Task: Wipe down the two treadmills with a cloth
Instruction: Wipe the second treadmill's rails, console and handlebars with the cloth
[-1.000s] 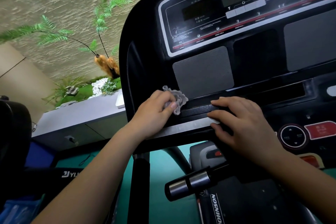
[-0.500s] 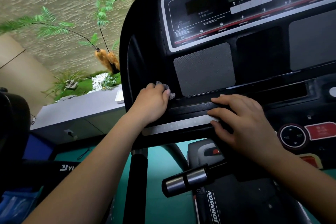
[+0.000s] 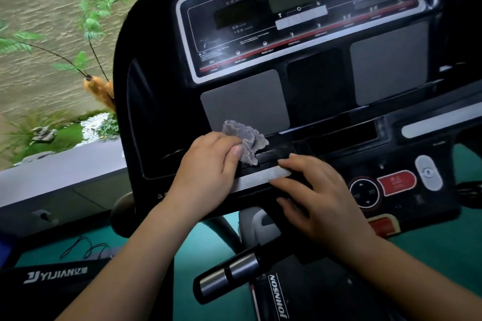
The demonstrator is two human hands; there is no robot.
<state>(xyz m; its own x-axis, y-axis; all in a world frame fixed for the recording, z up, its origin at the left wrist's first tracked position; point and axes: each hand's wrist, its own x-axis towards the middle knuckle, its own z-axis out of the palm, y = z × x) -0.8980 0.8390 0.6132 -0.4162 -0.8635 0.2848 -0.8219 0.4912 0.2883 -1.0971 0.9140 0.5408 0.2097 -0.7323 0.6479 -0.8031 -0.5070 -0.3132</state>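
One treadmill console [image 3: 300, 101] mid-wipe: left hand [image 3: 208, 169] fingers [image 3: 221, 139] pinch cloth [image 3: 246, 139]; right hand [image 3: 318, 198] flat, empty; other treadmill [image 3: 57, 273] likely pending.

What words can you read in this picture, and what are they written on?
"JOHNSON": white letters on the treadmill's lower frame, below the console.
"YIJIAN": white letters after a logo, on the black base at the lower left; the characters after it are too blurred to read.
Console panel: small print and symbols, too blurred to read.
Red button: faint marks, unreadable.
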